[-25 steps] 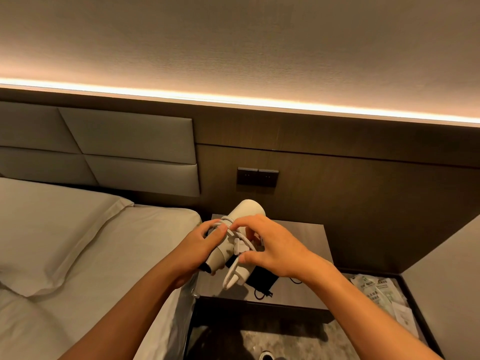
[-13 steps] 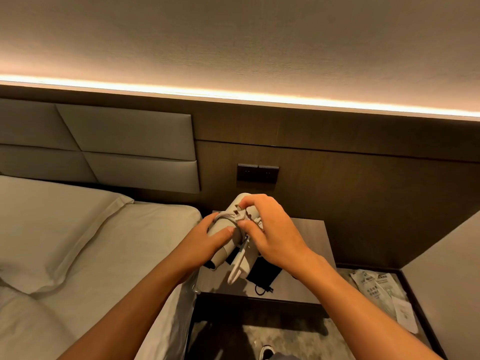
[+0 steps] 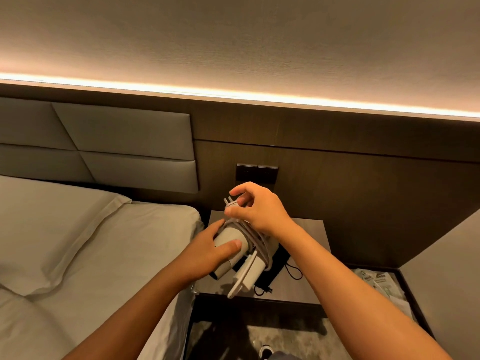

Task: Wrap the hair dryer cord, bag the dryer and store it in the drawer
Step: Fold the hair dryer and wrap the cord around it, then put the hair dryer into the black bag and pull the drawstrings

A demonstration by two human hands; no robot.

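Note:
I hold a white hair dryer in the air above the bedside table. My left hand grips its barrel, thumb on top. Grey cord is wound in several loops around the dryer's body. My right hand pinches the plug end of the cord above the dryer, its prongs pointing up and left. A black drawstring bag lies flat on the table under the dryer, mostly hidden by it. No drawer front can be made out.
A bed with a white pillow fills the left. A dark switch plate sits on the wood wall panel behind the table. Printed paper packets lie on a low shelf at right. A shoe tip shows on the floor.
My right hand has carried the plug from the dryer's front up and over its top, adding a turn of cord. The dryer tilted, its handle now pointing down toward me.

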